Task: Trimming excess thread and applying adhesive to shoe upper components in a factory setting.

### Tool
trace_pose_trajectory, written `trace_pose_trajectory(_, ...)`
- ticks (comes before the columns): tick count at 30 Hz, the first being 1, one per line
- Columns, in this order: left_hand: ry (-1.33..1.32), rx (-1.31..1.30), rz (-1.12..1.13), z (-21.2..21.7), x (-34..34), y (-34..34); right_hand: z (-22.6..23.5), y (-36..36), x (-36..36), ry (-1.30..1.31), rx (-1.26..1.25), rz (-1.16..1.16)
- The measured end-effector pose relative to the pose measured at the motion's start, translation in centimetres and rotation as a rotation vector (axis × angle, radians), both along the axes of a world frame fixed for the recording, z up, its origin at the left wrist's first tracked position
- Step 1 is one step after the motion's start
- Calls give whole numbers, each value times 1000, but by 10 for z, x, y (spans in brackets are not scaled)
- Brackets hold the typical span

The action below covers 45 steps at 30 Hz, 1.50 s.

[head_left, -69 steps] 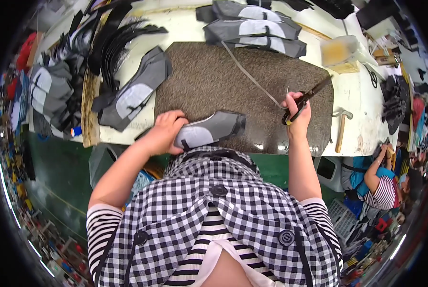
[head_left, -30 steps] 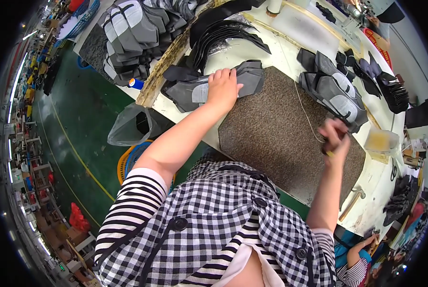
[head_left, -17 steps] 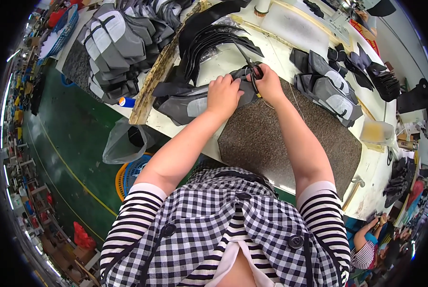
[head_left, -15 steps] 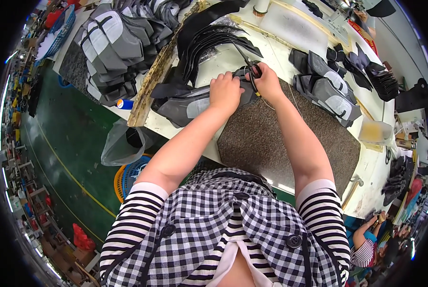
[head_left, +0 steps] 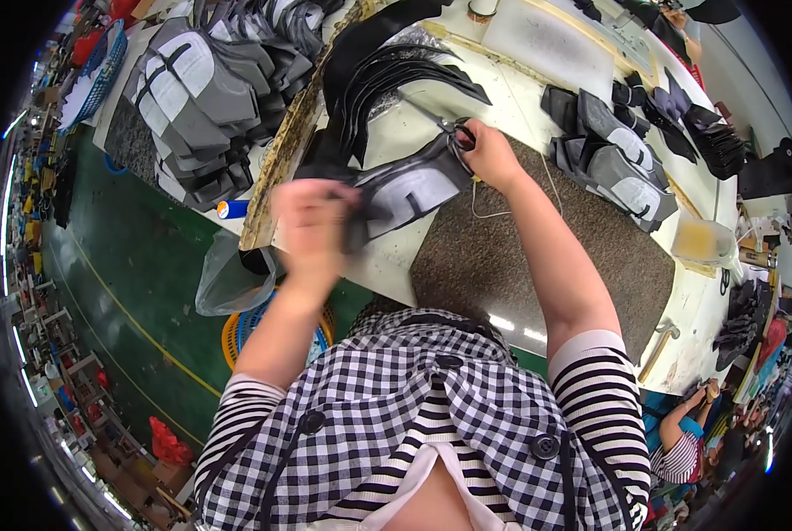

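Observation:
My right hand (head_left: pixel 493 157) is closed round the handles of black-handled scissors (head_left: pixel 429 112), whose blades point away to the upper left. Beneath the scissors lies a bundle of grey and black cut pieces (head_left: pixel 421 188) with a pale grey patch, its right end at my right fingers. My left hand (head_left: pixel 312 221), smeared by motion, is at the bundle's left end by a dark blurred part; its fingers cannot be made out. A thin pale cord (head_left: pixel 493 214) loops from near my right hand over the brown speckled mat (head_left: pixel 546 265).
Stacked black strips (head_left: pixel 360 88) curve behind the bundle. A worn wooden bar (head_left: pixel 276 177) separates a large heap of grey pieces (head_left: pixel 197 97) on the left. More grey pieces (head_left: pixel 622 159) lie right. A blue spool (head_left: pixel 232 210), a hammer (head_left: pixel 660 350) and a plastic bag (head_left: pixel 232 279) are nearby.
My left hand has moved left and nearer to me, off the middle of the bundle, baring its pale patch. My right hand stays by the right end with the scissors.

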<state>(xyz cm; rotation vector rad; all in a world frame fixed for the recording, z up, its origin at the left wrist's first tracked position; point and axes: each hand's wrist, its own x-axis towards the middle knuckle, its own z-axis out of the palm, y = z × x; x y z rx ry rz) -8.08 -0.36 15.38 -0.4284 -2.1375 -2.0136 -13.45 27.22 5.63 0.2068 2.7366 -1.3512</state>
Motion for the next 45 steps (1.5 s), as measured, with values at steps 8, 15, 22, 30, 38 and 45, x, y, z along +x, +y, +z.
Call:
trace_pose_trajectory(8, 284, 322, 463, 93, 29, -174, -7, -5, 2, 42, 61, -39)
trace_pose_trajectory(15, -266, -911, -444, 96, 77, -18, 26, 36, 33, 22, -722, -201)
trace_pose_trajectory(22, -93, -743, -939, -67, 114, 170, 165, 89, 139, 93, -273, -258)
trace_pose_trajectory(30, 393, -465, -894, -86, 119, 148, 137, 83, 227, -66, -60, -238)
trace_pose_trajectory(38, 399, -987, -515, -111, 117, 34, 44, -8, 182, -198, 59, 154)
trace_pose_trajectory(45, 316, -929, -452, -119, 129, 36, 24, -32, 140, -208, 148, 420)
